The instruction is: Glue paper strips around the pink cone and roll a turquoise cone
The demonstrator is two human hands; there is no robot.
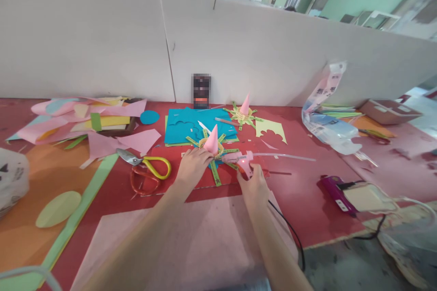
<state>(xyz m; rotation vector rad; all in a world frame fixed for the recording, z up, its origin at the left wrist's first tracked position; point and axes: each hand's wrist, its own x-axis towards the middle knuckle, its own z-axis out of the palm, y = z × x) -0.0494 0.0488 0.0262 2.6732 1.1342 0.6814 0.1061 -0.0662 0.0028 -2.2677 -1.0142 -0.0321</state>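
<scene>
In my right hand (254, 186) is a pink hot glue gun (243, 160), a clear glue stick (290, 157) trailing from its back. Its nozzle points left, close to the base of a paper craft with a pink cone (212, 142). Green patterned strips (215, 173) radiate from that craft, and blue paper shows under it. My left hand (194, 164) has its fingers closed at the craft's left side, near the cone; the fingertips are partly hidden. Beneath lies a red board (170, 182).
Scissors with yellow and red handles (155, 167) lie left of my left hand. A second pink-coned craft (244, 108) stands behind, beside blue paper sheets (177, 129). Paper scraps (102, 122) pile up left. A purple power strip (337, 194) and a plastic bag (327, 122) are right.
</scene>
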